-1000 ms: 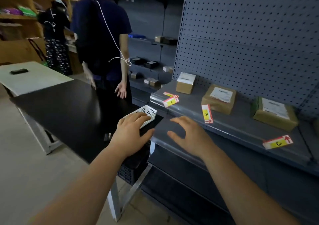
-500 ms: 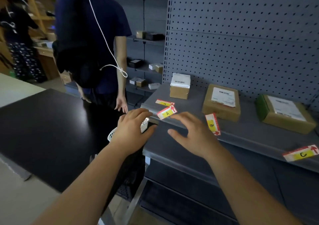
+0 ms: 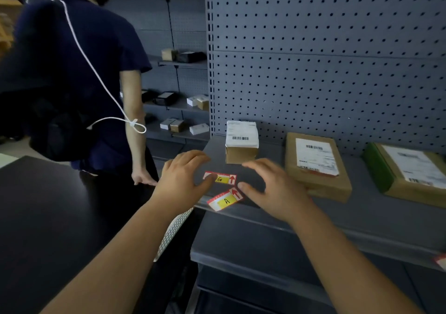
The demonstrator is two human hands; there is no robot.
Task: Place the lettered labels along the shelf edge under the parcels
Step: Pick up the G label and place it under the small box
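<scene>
Two red-and-yellow labels lie at the left end of the grey shelf: the label marked G and, nearer the edge, the label marked A. My left hand hovers with spread fingers, its thumb over the left end of the G label. My right hand is spread to the right, its thumb tip at the A label's arrow end. Three parcels sit behind: a small white-topped box, a flat brown box and a green-edged box. The corner of another label shows at the far right edge.
A person in a dark shirt with a white cord stands close on the left, a hand on the black table. A white mesh basket peeks out under my left forearm. A lower shelf juts out below.
The view has moved closer to the shelf's left end. Both my hands have risen from below the shelf edge to the G and A labels. The B label is no longer visible.
</scene>
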